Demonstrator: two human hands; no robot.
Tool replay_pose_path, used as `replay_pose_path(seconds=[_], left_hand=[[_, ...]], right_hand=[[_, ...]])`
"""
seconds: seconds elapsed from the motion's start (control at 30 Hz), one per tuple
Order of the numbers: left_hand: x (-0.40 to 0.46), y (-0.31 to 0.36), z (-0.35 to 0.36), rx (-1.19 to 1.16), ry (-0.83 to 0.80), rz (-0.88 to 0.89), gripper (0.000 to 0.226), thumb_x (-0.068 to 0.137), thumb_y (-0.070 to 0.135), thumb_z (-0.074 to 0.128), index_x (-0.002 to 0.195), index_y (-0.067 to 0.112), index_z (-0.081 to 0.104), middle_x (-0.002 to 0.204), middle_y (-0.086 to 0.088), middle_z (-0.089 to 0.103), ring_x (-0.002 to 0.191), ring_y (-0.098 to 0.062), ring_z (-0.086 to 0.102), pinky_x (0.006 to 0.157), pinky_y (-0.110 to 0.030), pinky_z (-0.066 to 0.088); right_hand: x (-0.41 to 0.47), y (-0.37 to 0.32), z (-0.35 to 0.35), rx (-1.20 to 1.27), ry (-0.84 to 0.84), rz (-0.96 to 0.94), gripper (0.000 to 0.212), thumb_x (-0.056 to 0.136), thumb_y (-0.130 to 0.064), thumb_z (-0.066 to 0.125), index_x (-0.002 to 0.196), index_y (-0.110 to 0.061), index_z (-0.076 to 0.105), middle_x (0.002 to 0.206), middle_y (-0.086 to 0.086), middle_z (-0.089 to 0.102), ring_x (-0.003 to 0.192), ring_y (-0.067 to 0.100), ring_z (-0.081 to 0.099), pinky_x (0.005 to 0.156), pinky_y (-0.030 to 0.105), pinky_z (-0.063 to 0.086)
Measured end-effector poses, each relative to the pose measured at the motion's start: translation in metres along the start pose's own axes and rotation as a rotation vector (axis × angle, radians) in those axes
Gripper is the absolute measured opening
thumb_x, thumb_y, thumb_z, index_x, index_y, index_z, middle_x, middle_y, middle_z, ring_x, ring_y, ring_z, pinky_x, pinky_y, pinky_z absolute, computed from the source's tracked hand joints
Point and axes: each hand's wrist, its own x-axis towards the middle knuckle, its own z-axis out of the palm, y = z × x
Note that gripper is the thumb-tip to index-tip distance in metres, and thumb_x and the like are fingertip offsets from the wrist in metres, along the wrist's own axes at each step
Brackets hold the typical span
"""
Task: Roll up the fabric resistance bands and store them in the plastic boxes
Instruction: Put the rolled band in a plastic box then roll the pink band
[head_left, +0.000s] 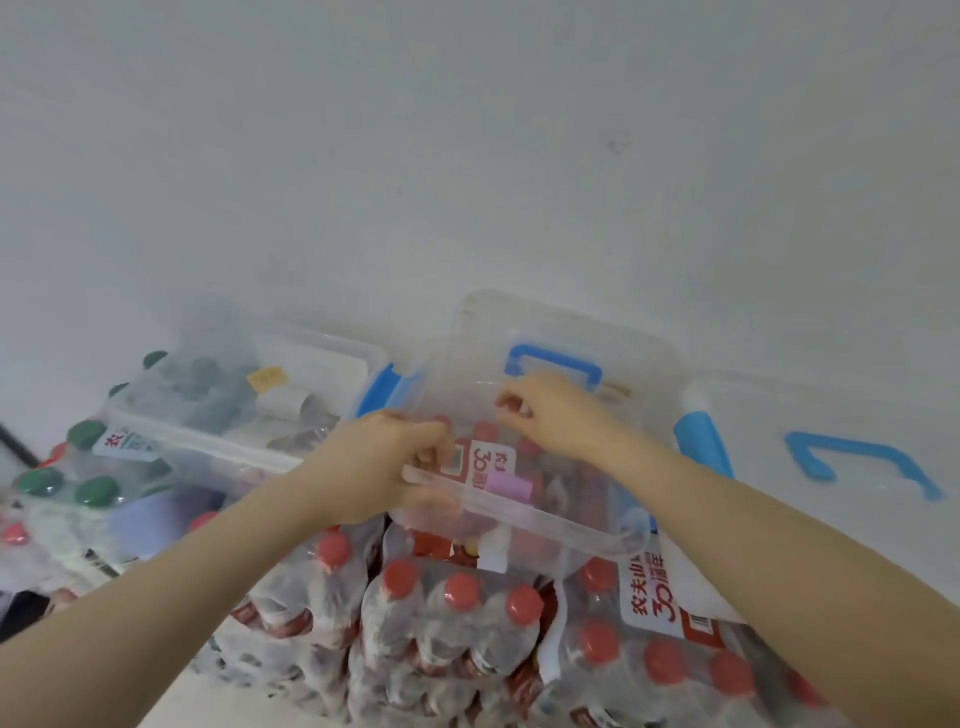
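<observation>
I am gripping the near rim of the clear plastic box (524, 512) with my left hand (382, 467), fingers curled over it. My right hand (550, 410), at one o'clock from the left, is pinching something too small to tell. The box is sitting on shrink-wrapped red-capped bottles (457, 623); a second box (244, 395) is lying at ten o'clock.

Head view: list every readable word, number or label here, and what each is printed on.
"农夫山" and "30" in red: label on the red-capped bottle pack.
"30": pack label seen through the clear box.
"农": green-capped bottle pack.
Yellow sticker in the left box: too blurred.
</observation>
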Motion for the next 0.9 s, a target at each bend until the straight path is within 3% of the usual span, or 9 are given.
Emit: replay_pose_path(seconds=[0.1, 0.17, 0.27, 0.33, 0.5, 0.67, 0.8, 0.9], left_hand=[[-0.004, 0.01, 0.001, 0.013, 0.04, 0.002, 0.036, 0.066, 0.069, 0.047, 0.061, 0.037, 0.032, 0.056, 0.022, 0.036, 0.065, 0.001, 0.038, 0.063, -0.025, 0.041], [-0.006, 0.017, 0.003, 0.007, 0.077, -0.007, 0.038, 0.066, 0.07, 0.044, 0.066, 0.032, 0.04, 0.055, 0.023, 0.036, 0.063, -0.001, 0.04, 0.063, -0.028, 0.042], [-0.008, 0.022, 0.006, -0.029, 0.137, -0.018, 0.049, 0.066, 0.078, 0.042, 0.067, 0.029, 0.047, 0.054, 0.026, 0.036, 0.061, 0.008, 0.037, 0.063, -0.03, 0.046], [-0.01, 0.023, 0.008, -0.053, 0.121, -0.029, 0.044, 0.068, 0.08, 0.038, 0.065, 0.037, 0.045, 0.055, 0.026, 0.039, 0.058, 0.007, 0.041, 0.068, -0.032, 0.049], [-0.011, 0.02, 0.012, -0.028, 0.066, -0.08, 0.066, 0.065, 0.084, 0.034, 0.071, 0.022, 0.057, 0.06, 0.023, 0.045, 0.063, 0.006, 0.044, 0.077, -0.034, 0.048], [-0.014, 0.015, 0.014, -0.022, 0.064, -0.064, 0.059, 0.066, 0.082, 0.036, 0.071, 0.027, 0.055, 0.06, 0.024, 0.043, 0.064, 0.007, 0.043, 0.079, -0.031, 0.046], [-0.017, 0.014, 0.014, -0.026, 0.063, -0.042, 0.058, 0.065, 0.08, 0.041, 0.076, 0.026, 0.058, 0.061, 0.027, 0.04, 0.066, 0.003, 0.041, 0.081, -0.026, 0.043], [-0.019, 0.016, 0.017, 0.035, 0.149, 0.037, 0.058, 0.071, 0.075, 0.04, 0.082, 0.022, 0.061, 0.062, 0.03, 0.034, 0.064, -0.003, 0.041, 0.074, -0.011, 0.03]], right_hand=[[-0.007, 0.012, -0.034, -0.013, 0.482, -0.045, 0.016, 0.089, -0.015, 0.051, 0.098, -0.009, 0.063, 0.104, 0.012, 0.062, 0.095, 0.031, 0.057, 0.078, 0.037, 0.044], [-0.008, 0.028, -0.045, -0.099, 0.642, 0.014, 0.021, 0.088, -0.011, 0.051, 0.106, -0.007, 0.061, 0.112, 0.014, 0.058, 0.101, 0.034, 0.053, 0.082, 0.04, 0.041], [-0.006, 0.041, -0.041, -0.186, 0.469, 0.168, 0.036, 0.089, -0.012, 0.049, 0.125, -0.008, 0.048, 0.129, 0.013, 0.046, 0.117, 0.033, 0.041, 0.092, 0.039, 0.035], [-0.002, 0.041, -0.033, -0.202, 0.426, 0.18, 0.041, 0.089, -0.009, 0.049, 0.129, -0.007, 0.042, 0.132, 0.015, 0.041, 0.119, 0.032, 0.037, 0.094, 0.037, 0.033], [0.007, 0.037, -0.04, -0.208, 0.393, 0.197, 0.035, 0.086, -0.005, 0.052, 0.121, -0.003, 0.047, 0.125, 0.018, 0.041, 0.116, 0.034, 0.039, 0.093, 0.038, 0.036], [0.01, 0.035, -0.046, -0.268, 0.361, 0.163, 0.028, 0.084, 0.006, 0.043, 0.111, -0.001, 0.047, 0.112, 0.018, 0.056, 0.101, 0.033, 0.055, 0.076, 0.036, 0.039], [0.011, 0.024, -0.058, -0.233, 0.412, 0.196, 0.031, 0.082, 0.007, 0.042, 0.11, -0.004, 0.047, 0.108, 0.015, 0.061, 0.098, 0.032, 0.058, 0.073, 0.036, 0.039], [0.0, 0.008, -0.075, -0.191, 0.552, 0.178, 0.031, 0.082, 0.006, 0.045, 0.111, -0.005, 0.045, 0.108, 0.015, 0.059, 0.098, 0.034, 0.057, 0.072, 0.036, 0.038]])
